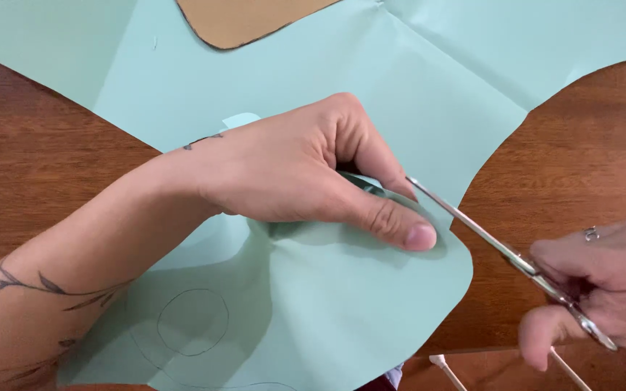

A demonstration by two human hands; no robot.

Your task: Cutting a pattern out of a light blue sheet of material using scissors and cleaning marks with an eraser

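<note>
Cutting is under way: left hand (pixel 291 177) pinches the green paper sheet (pixel 342 304) mid-desk (pixel 38 166); right hand (pixel 603 282), grip closed on scissors (pixel 501 250), likely must steer along the curve.

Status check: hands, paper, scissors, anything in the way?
Left hand pinches green paper at its edge. Right hand holds scissors, blades at the paper edge. Left thumb beside blades.
</note>
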